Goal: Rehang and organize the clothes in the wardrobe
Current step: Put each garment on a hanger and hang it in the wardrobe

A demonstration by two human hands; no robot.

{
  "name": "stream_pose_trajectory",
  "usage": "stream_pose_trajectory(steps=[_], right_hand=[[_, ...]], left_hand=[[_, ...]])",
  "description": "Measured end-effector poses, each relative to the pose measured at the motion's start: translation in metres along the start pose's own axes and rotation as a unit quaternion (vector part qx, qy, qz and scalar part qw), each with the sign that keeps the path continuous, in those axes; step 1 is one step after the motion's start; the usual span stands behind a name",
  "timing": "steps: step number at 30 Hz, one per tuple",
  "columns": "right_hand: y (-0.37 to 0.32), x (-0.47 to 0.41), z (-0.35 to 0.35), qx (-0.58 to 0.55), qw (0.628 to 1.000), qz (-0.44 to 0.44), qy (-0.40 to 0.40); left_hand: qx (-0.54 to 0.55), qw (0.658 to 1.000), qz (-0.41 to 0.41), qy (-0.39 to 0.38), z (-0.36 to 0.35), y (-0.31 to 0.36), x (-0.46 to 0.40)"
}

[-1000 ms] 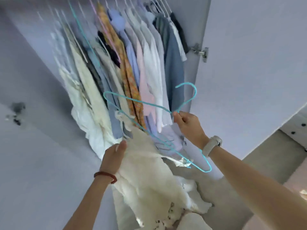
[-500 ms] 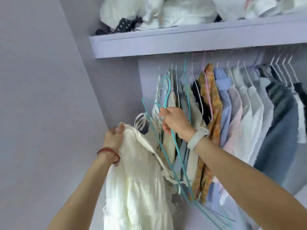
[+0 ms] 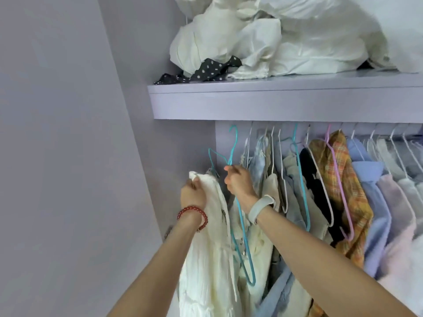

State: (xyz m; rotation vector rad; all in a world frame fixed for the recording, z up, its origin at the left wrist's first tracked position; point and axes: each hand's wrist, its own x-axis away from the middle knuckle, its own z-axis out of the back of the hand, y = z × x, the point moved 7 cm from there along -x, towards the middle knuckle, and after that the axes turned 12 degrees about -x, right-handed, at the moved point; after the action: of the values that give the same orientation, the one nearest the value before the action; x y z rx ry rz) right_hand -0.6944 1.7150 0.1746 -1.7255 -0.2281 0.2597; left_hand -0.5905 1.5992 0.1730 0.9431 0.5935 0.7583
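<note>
left hand (image 3: 192, 194), red bead bracelet at the wrist, grips the top edge of a cream white garment (image 3: 206, 259) hanging at the far left of the wardrobe. just beside it, right hand (image 3: 239, 181) clasps the neck of a teal wire hanger (image 3: 242, 236), hook raised toward the rail. hung shirts (image 3: 366, 191) fill the right. white bundles (image 3: 274, 42) crowd the shelf (image 3: 274, 104) above.

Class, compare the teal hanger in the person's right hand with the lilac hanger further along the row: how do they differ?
The teal hanger is gripped at its neck by the right hand; no hand touches the lilac hanger. The teal hanger's hook stops below the shelf, while the lilac hanger's hook reaches up behind it. The lilac hanger lies against an orange plaid shirt. Both are thin.
</note>
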Motion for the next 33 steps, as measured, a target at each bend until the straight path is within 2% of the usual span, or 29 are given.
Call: stream_pose_trajectory(steps=[4,6,8,10,13,15,17,19,22,24,26,29,33], right_hand=[[0.01,-0.017,-0.015,-0.054,0.998,-0.016,0.003],[0.013,-0.024,-0.02,0.013,0.999,0.005,0.029],[0.017,-0.028,0.002,0.083,0.991,0.023,0.099],[0.016,-0.029,0.046,0.15,0.969,0.047,0.19],[0.008,-0.031,0.094,0.216,0.938,0.126,0.24],[0.009,-0.034,0.102,0.242,0.931,0.146,0.232],[0.01,-0.032,0.098,0.261,0.93,0.171,0.197],[0.01,-0.027,0.089,0.291,0.924,0.199,0.148],[0.017,-0.023,0.068,0.306,0.93,0.194,0.066],[0.02,-0.023,0.056,0.307,0.932,0.183,0.055],[0.018,-0.021,0.047,0.302,0.934,0.174,0.08],[0.008,-0.021,0.031,0.237,0.954,0.152,0.106],[-0.017,-0.029,0.015,0.213,0.957,0.165,0.105]], left_hand=[[0.005,1.0,0.018,-0.003,-0.027,-0.013,-0.023],[0.025,0.999,0.034,-0.009,-0.035,-0.017,-0.04],[0.041,0.999,0.027,-0.02,-0.046,-0.008,-0.057],[0.062,0.997,-0.001,-0.044,-0.066,0.013,-0.07],[0.072,0.989,-0.083,-0.099,-0.1,0.052,-0.073],[0.069,0.982,-0.109,-0.137,-0.118,0.061,-0.066],[0.039,0.983,-0.091,-0.156,-0.127,0.044,-0.065],[-0.004,0.986,-0.052,-0.156,-0.129,0.011,-0.071],[-0.072,0.986,-0.014,-0.151,-0.121,-0.028,-0.075],[-0.101,0.985,-0.003,-0.143,-0.115,-0.038,-0.076],[-0.09,0.987,0.012,-0.132,-0.11,-0.041,-0.08],[-0.012,0.992,0.045,-0.115,-0.104,-0.041,-0.09],[0.077,0.992,0.065,-0.078,-0.096,-0.036,-0.104]])
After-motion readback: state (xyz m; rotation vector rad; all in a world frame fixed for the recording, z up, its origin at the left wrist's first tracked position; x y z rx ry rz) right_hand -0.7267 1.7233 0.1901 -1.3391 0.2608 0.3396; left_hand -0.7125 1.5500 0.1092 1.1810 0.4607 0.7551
